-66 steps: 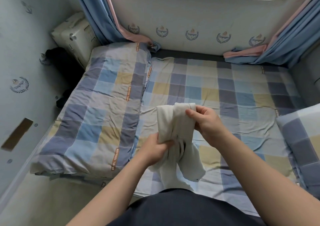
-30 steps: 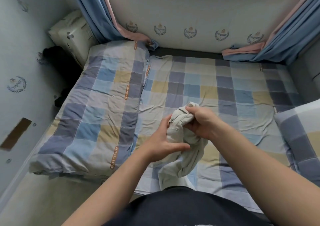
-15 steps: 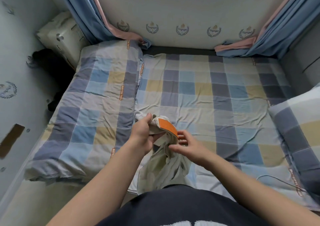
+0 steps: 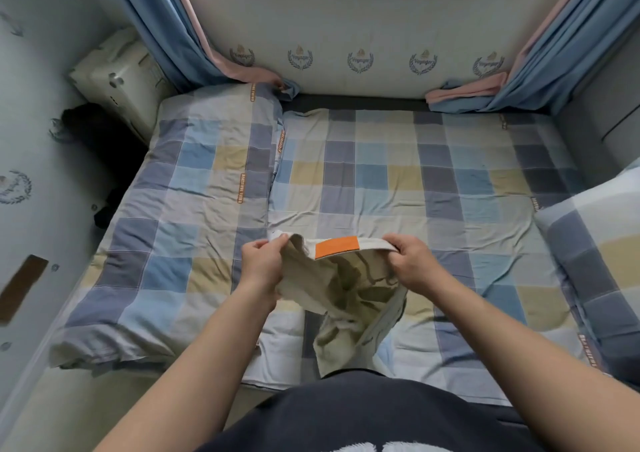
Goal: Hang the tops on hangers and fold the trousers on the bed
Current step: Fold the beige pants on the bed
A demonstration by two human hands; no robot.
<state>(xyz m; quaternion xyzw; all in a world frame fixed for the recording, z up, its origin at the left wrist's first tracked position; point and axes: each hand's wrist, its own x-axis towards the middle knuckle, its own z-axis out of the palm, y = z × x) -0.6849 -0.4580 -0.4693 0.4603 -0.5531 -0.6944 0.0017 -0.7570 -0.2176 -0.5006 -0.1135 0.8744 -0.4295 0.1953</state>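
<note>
Left hand (image 4: 261, 261) pinches one end of the waistband and right hand (image 4: 410, 266) pinches the other, with the fingers of both curled round the cloth. The trousers (image 4: 346, 295) hang between them over the near part of the bed (image 4: 415, 181). The band is stretched level, the orange patch (image 4: 336, 247) faces up, and the legs are bunched and droop toward the person.

Assessment: the trousers are being opened out for folding. Recommended:
- Keep the band taut.
- Shake the legs until they fall straight.
- Lay the trousers flat on the sheet right of the quilt (image 4: 180, 209).
- Set leg on leg and smooth the creases before folding.

Change noted: half a second ago the hands were close together, the right one loose below the patch. They are now apart and the band is drawn out. Earlier the trousers were a tight wad.
</note>
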